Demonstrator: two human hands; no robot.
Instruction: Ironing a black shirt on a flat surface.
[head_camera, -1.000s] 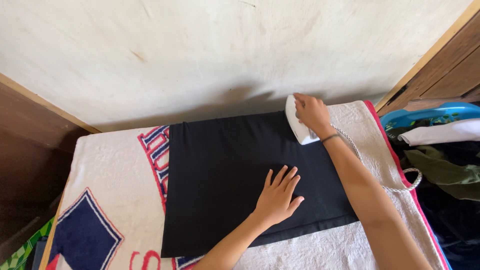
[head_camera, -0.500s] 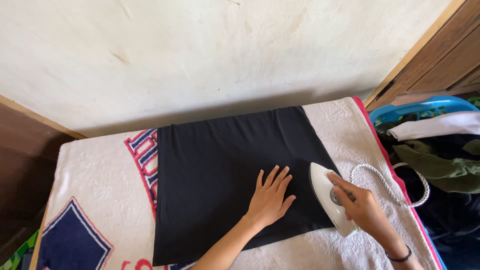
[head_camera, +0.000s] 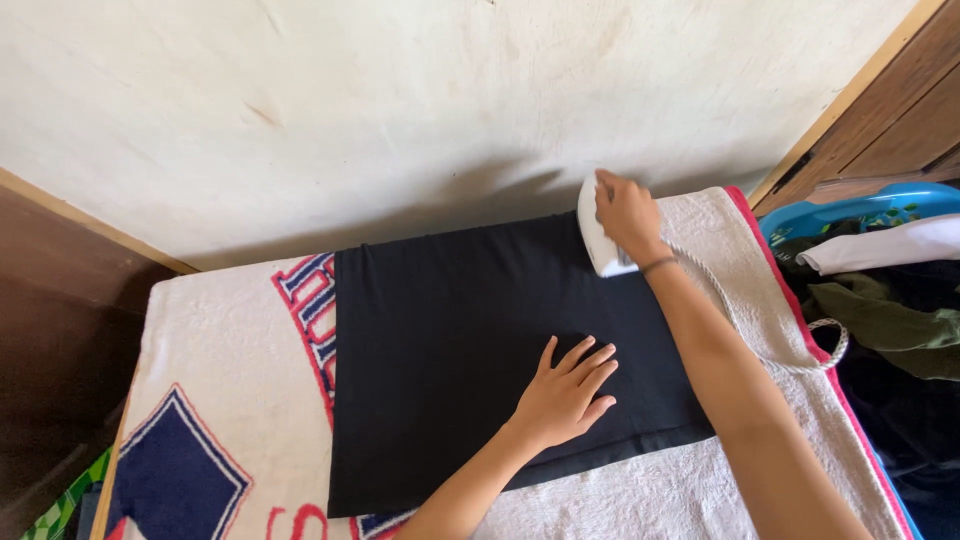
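The right hand (head_camera: 627, 213) is clenched around a white electric iron (head_camera: 597, 231) at the far right corner of the black garment (head_camera: 450, 340), while the left hand (head_camera: 563, 397), released and spread flat, pins that cloth taut against the towel-covered tabletop (head_camera: 220, 360).

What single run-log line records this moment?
right hand: grips white iron at cloth's far edge | left hand: flat on black cloth | surface: patterned towel
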